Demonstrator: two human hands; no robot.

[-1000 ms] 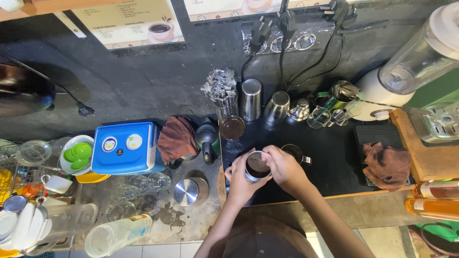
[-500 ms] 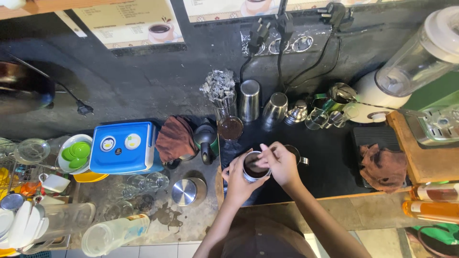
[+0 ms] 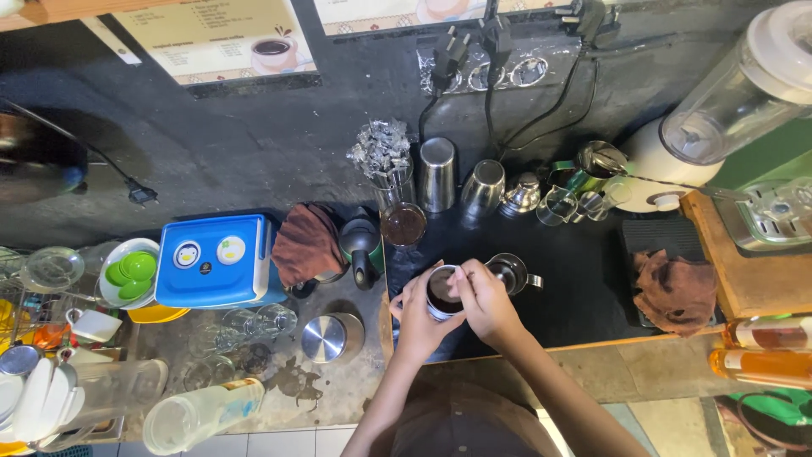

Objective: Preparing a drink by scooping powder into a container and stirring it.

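The left hand (image 3: pixel 419 317) is wrapped around the side of a small round metal cup with dark brown stuff inside (image 3: pixel 441 293), holding it tight. The right hand (image 3: pixel 486 300) sits on the other side of the cup, with its fingers (image 3: pixel 461 278) curled over the rim — it looks like they pinch something small there, but it is too tiny to tell what. The cup is low over the black counter top (image 3: pixel 584 288), right at the front edge, between the two hands.

Just behind the right hand is a small shiny metal jug with a spout (image 3: pixel 510 271). To the left, on the wet grey counter (image 3: pixel 338 381), stands a round silver tin with a lid (image 3: pixel 326 337), and near it some clear drinking glasses (image 3: pixel 254 323). A see-through plastic jug (image 3: pixel 194 415) lies on its side at the front.

Farther back there is a blue plastic box with two round dials (image 3: pixel 216 258), a brown cloth (image 3: pixel 303 241) beside it, and a dark green mug (image 3: pixel 362 245). A white bowl with green scoops (image 3: pixel 127 272) sits left of the box.

On the right lies another crumpled brown cloth (image 3: pixel 672 292) — near a wooden board (image 3: pixel 753 271).

At the back, by the dark wall, stand tall silver cups (image 3: pixel 438 173), a glass full of crinkly silver wrappers (image 3: pixel 382 156) and a white blender with a clear jug (image 3: pixel 727 110).
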